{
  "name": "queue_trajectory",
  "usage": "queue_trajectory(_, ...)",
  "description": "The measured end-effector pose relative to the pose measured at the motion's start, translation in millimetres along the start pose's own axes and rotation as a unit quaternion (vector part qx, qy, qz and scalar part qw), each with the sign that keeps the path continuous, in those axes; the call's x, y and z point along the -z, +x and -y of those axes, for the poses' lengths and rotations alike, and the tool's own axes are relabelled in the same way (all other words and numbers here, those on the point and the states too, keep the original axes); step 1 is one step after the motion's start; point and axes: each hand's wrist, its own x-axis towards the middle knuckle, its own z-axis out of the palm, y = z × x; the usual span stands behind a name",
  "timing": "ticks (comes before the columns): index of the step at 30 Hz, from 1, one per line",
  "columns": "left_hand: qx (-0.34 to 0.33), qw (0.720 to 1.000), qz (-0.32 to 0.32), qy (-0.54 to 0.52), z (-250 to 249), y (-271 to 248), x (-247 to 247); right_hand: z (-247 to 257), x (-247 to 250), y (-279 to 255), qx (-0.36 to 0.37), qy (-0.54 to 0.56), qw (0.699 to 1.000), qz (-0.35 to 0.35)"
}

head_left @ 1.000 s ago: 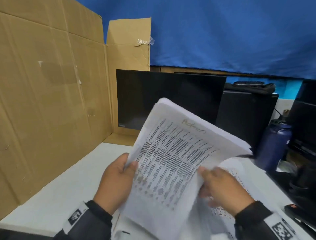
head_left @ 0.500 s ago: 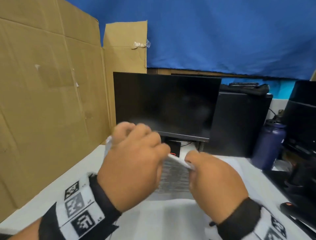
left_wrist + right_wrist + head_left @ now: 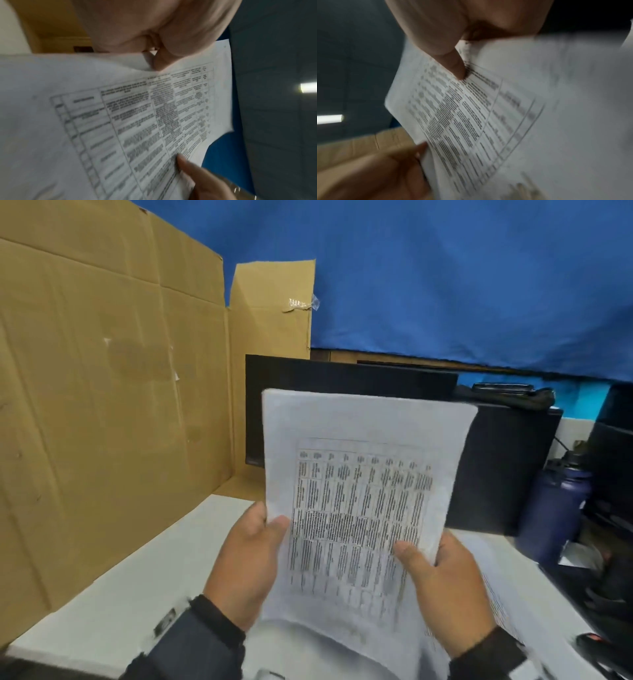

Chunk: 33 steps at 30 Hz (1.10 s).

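Both hands hold the printed sheet [image 3: 363,508] upright above the white surface [image 3: 137,570], in front of the dark monitor [image 3: 342,374]. The left hand [image 3: 246,563] pinches its left edge, thumb on the front; the right hand [image 3: 445,587] grips its lower right edge likewise.

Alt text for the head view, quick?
Two hands hold up a printed sheet with a dense table, the left hand gripping its left edge, the right hand its lower right edge. Beyond are a dark monitor, a cardboard wall and a dark blue bottle.
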Motion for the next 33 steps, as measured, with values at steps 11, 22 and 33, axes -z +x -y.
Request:
queue_trajectory(11,0.018,0.999,-0.032,-0.011,53.8,-9.6,-4.4,-33.5,-30.2,-25.0,0.003,-0.035,0.999,0.012)
queue_trajectory(22,0.037,0.999,-0.012,0.029,58.2,-5.1,1.2,-28.0,-13.9,-8.9,-0.002,-0.056,0.996,0.072)
queue_trajectory(33,0.069,0.979,0.049,0.187,32.3,-16.7,5.3,-126.3,198.6,22.8,-0.274,-0.466,0.839,-0.062)
